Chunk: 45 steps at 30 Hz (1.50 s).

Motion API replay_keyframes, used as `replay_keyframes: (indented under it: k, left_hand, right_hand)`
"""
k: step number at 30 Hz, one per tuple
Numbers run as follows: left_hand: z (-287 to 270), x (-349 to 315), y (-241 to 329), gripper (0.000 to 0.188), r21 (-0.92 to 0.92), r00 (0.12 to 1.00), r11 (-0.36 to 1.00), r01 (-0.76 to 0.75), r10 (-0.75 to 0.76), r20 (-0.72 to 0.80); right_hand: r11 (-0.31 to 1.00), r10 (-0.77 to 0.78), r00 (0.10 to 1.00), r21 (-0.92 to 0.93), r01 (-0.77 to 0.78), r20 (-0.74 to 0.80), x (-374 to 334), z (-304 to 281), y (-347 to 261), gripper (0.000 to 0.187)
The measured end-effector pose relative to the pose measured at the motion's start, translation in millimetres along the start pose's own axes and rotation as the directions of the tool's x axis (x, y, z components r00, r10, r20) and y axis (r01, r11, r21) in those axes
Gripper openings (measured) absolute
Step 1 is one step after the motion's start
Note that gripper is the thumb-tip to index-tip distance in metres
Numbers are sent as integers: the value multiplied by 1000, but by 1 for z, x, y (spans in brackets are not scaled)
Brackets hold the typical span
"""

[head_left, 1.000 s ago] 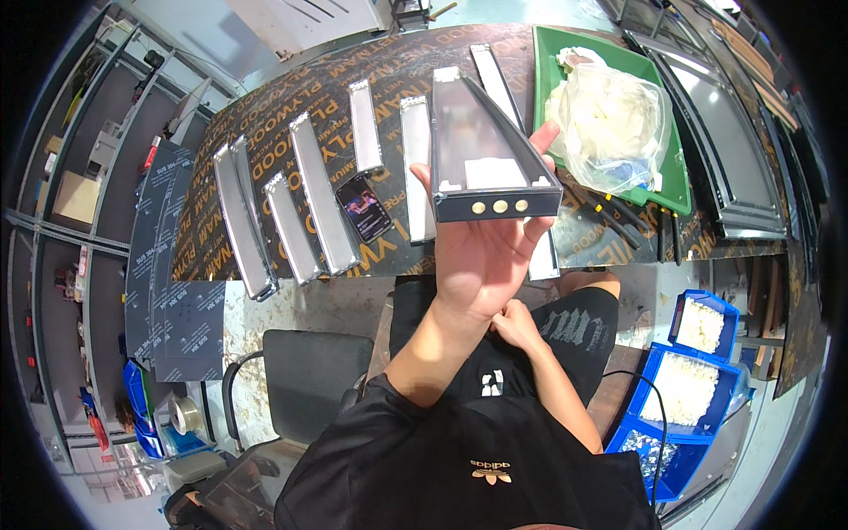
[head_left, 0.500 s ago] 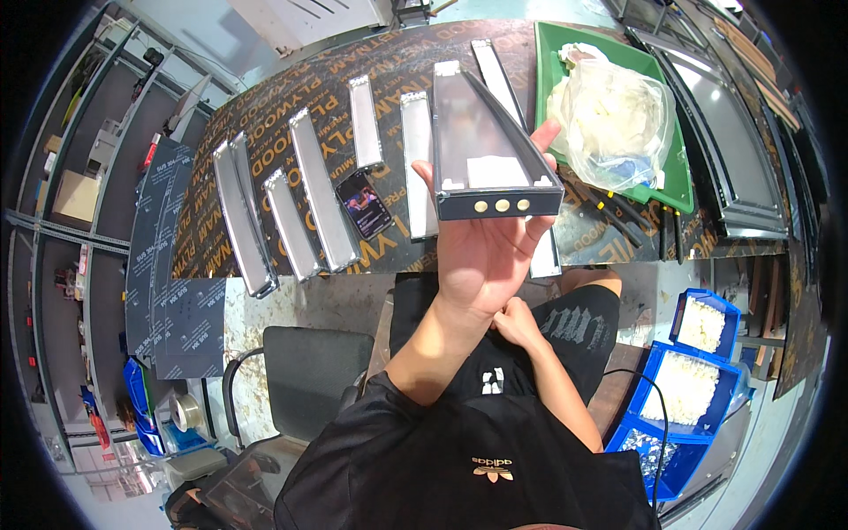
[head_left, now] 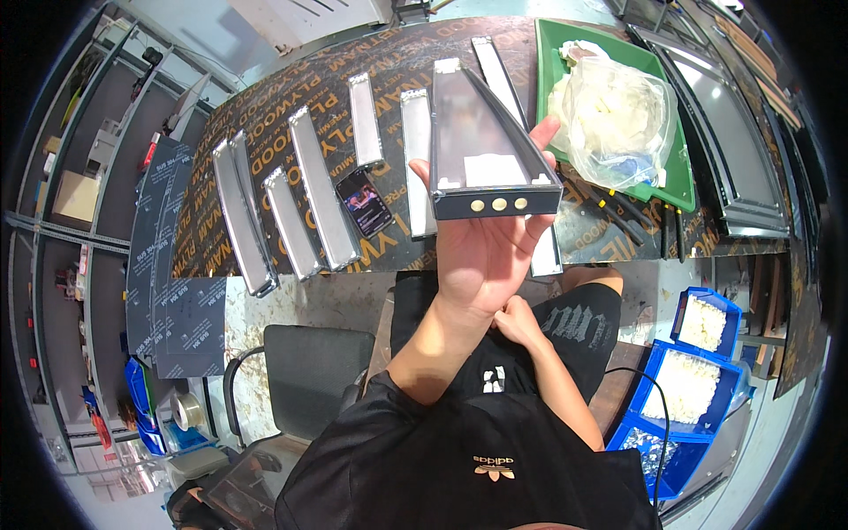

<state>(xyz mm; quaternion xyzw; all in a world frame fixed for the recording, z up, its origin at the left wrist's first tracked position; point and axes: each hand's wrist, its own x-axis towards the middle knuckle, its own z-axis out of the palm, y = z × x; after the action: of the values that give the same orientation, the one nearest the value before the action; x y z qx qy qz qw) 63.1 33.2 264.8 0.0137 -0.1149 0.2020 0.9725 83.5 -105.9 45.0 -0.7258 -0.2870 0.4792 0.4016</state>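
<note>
Black frame (head_left: 481, 137) stays aloft — left grip (head_left: 484, 261) clasping it from below, right grip (head_left: 515, 324) curled — much as before.

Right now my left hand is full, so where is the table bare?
Bare table lies at the far edge, between the strip beyond the phone and the one beside the green tray; also the left end, between the leftmost strip and the dark sheets. The right is crowded by tray and black tubes. The held frame hides part of the middle.
</note>
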Motion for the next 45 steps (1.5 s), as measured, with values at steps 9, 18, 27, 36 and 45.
replay_keyframes:
  k: [9,18,27,36,45]
  left_hand:
    - [-7,-7,0,84,11,999,1000,17,-18,42]
    - [-127,-92,8,79,120,923,970,213,-159,-349]
    - [-220,-145,15,86,154,743,895,418,-239,-625]
    - [-223,-135,7,77,242,759,904,354,-126,-638]
    - [-217,-133,5,77,286,736,889,358,-80,-672]
  right_hand:
    - [999,-43,999,4,43,-18,5,5,10,42]
    - [986,-163,923,-35,161,-349,8,-1,41,32]
    - [899,-393,681,-102,427,-618,-38,-28,3,13]
    - [687,-598,789,-597,415,-140,-39,-10,-33,63]
    - [635,-494,869,-696,336,-31,-38,-2,-40,48]
